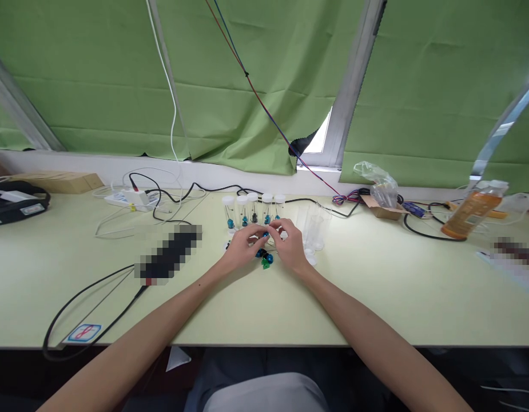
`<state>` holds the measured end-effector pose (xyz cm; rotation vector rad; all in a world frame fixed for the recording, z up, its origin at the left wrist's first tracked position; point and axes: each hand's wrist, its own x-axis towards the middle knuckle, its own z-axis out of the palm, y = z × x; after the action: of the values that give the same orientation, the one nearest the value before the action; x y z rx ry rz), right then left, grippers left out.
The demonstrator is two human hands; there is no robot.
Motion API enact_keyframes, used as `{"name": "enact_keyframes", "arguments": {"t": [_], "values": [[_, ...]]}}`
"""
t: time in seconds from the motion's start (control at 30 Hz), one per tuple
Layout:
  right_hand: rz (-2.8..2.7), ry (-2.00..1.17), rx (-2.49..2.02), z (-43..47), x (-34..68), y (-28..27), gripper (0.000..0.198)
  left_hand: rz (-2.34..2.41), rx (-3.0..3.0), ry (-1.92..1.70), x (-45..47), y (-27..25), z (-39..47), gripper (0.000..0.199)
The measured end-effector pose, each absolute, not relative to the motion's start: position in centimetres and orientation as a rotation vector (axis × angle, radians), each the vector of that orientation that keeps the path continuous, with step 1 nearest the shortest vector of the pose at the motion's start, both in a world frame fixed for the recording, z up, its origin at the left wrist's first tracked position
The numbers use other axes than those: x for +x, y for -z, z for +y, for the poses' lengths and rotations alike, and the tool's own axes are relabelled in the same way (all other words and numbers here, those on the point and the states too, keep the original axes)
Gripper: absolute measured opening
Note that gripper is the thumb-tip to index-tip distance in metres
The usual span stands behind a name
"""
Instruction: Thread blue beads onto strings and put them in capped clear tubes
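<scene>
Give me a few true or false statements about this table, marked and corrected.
1. The left hand and right hand meet at a small blue piece. True.
2. The orange bottle is left of both hands. False: the orange bottle is right of them.
3. White-topped tubes stand beyond the hands. True.
4. The curtains are red. False: the curtains are green.
5. A green piece lies on the table. True.

Small blue piece, apparently between both hands
</scene>
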<state>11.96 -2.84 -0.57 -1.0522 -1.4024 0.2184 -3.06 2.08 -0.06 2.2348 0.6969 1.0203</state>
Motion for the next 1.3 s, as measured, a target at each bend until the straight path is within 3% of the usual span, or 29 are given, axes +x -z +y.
{"name": "enact_keyframes", "arguments": {"t": [0.9, 1.3], "values": [[-1.362, -0.15, -1.13, -2.86, 11.75, 0.42, 0.011, 0.709, 2.248, -1.071, -3.1, 0.31, 2.09, 0.029], [-1.308, -0.291, -1.143, -2.67, 11.83, 0.43, 0.012, 0.78, 2.303, -1.092, -3.06, 0.25, 1.8, 0.028]]}}
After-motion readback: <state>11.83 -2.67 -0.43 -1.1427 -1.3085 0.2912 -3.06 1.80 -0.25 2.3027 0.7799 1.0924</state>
